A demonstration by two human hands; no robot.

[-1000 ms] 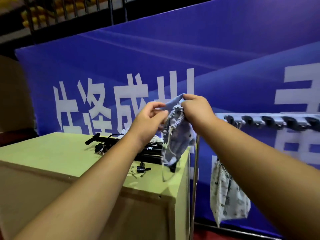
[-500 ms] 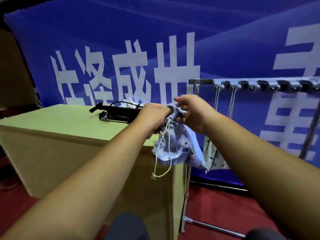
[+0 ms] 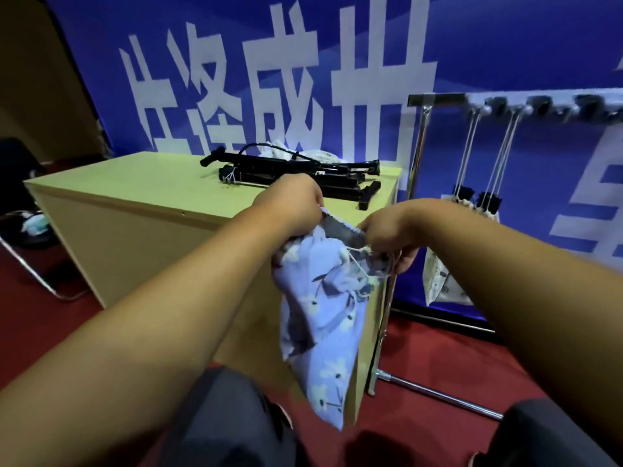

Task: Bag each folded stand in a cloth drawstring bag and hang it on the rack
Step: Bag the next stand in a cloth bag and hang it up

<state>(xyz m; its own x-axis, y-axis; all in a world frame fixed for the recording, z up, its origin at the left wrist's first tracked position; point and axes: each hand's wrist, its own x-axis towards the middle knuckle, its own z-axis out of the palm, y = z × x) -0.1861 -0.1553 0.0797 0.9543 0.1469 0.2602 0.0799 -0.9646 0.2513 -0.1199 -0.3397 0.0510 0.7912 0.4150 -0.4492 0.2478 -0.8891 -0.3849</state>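
Reading the banner (image 3: 505,45), I get big white Chinese characters (成 is the clear one). Stands (image 3: 293,170) lie on the table (image 3: 135,183). The left hand (image 3: 290,207) grips the left edge of the bag (image 3: 323,318) mouth, and the right hand (image 3: 387,237) pinches the right edge and cord. The bag hangs below them at full length, where it was bunched half a second ago, left of the rack (image 3: 438,100).

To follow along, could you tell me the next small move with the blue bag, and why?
Probably pull the blue bag open: left hand and right hand pinch its rim, it hangs limp, and folded stands lie on the table.
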